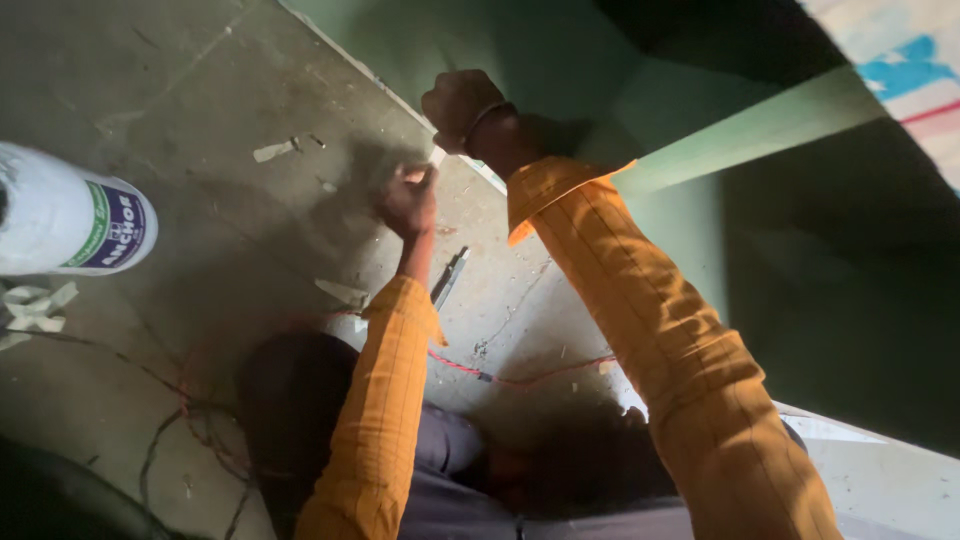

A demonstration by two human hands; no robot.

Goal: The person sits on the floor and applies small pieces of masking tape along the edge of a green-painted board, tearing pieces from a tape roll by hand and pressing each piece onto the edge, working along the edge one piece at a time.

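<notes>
Head view shows us crouched over a grey concrete floor (200, 120) where it meets a green wall (560, 50), and we place everything from that wall. Our two arms in orange sleeves reach toward its foot. A white plastic container (65, 222) with a coloured label lies on the floor, well away from the wall at the frame's left edge. A red wire (520, 380) trails across the floor near our knees, below the wall's base. A slim dark tool (449, 277) lies on the floor between our arms, near the wall. Our right hand (460, 105) is curled into a fist against the wall's bottom edge; we cannot tell what it grips. Our left hand (408, 200), just out from the wall, pinches narrowly on something small and pale. Pale scraps (275, 150) dot the floor.
</notes>
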